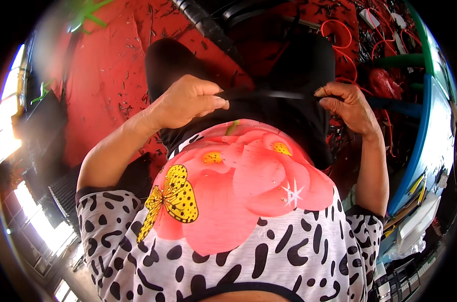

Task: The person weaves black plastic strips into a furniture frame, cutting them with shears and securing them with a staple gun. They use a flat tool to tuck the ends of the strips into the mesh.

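My left hand [188,102] is closed on one end of a thin black strap or band [269,94], pinching it between thumb and fingers. My right hand [347,103] pinches the other end, so the band is stretched level between both hands in front of my body. Below the hands is my patterned top [238,201], white with black marks, a large pink flower and a yellow butterfly. Behind the band lies black cloth [299,65] over my lap.
A red floor or mat [112,65] strewn with small dark scraps spreads behind. Orange cables [339,35] lie at the upper right. A blue-edged table or board [420,146] with papers stands at the right. A black ribbed hose [208,25] runs at the top.
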Available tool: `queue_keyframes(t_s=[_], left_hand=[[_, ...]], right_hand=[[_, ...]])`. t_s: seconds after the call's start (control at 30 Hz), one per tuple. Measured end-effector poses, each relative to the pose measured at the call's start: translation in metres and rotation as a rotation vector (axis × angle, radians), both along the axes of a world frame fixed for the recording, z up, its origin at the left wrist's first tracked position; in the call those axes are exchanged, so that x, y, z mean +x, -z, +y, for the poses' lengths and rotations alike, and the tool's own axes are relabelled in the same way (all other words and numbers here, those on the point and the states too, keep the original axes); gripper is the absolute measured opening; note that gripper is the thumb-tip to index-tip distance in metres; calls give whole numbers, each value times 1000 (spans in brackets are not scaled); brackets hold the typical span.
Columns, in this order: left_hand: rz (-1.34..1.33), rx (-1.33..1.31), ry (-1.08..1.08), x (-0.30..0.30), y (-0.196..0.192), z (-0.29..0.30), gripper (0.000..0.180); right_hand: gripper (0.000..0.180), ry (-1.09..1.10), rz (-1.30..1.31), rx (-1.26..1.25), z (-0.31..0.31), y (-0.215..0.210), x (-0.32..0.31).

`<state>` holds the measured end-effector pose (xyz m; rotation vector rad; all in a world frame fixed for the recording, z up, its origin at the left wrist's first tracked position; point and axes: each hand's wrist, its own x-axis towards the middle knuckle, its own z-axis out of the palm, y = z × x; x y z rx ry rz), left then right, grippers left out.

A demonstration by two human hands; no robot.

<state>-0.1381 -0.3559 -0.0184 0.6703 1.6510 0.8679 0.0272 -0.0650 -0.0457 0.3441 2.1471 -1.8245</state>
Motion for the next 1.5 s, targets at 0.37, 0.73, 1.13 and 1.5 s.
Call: queue_keyframes(t_s=[0.37, 0.73, 1.13, 1.5], left_hand=[[1063, 341, 201, -3, -19, 15, 13], [8, 188, -231, 27, -39, 57, 19], [-220, -75, -300, 20, -42, 71, 26], [-137, -44, -261, 19, -48, 81, 29]], right_hand=[[9, -132, 471, 479, -16, -22, -16], [11, -55, 693, 181, -49, -34, -55], [4, 207, 233, -523, -49, -11, -53], [7, 250, 255, -698, -49, -4, -57]])
